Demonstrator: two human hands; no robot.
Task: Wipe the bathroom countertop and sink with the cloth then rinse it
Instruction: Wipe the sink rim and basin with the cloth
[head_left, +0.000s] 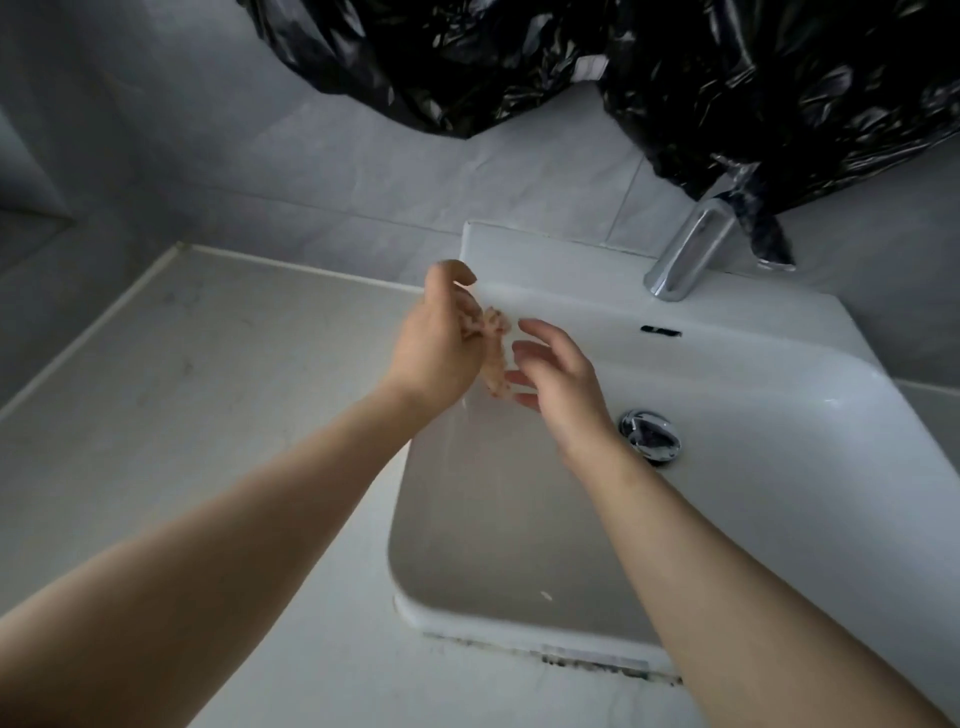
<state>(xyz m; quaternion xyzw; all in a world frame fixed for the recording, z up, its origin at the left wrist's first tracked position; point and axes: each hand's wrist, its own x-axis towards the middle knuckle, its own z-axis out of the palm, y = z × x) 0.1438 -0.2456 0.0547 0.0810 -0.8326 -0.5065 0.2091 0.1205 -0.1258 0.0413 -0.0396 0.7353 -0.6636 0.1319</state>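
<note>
L hand (441, 343) grips cloth (493, 358) over sink (779, 415), R hand (558, 379) open.

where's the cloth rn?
Head view: the cloth hangs from the left hand over the sink's left side, the right hand beside it.

The white rectangular ceramic sink (779, 467) sits in the pale stone countertop (182, 389), which spreads toward nine o'clock. The chrome metal tap (685, 254) stands at the basin's twelve o'clock rim, the round chrome drain (649, 434) before it.
</note>
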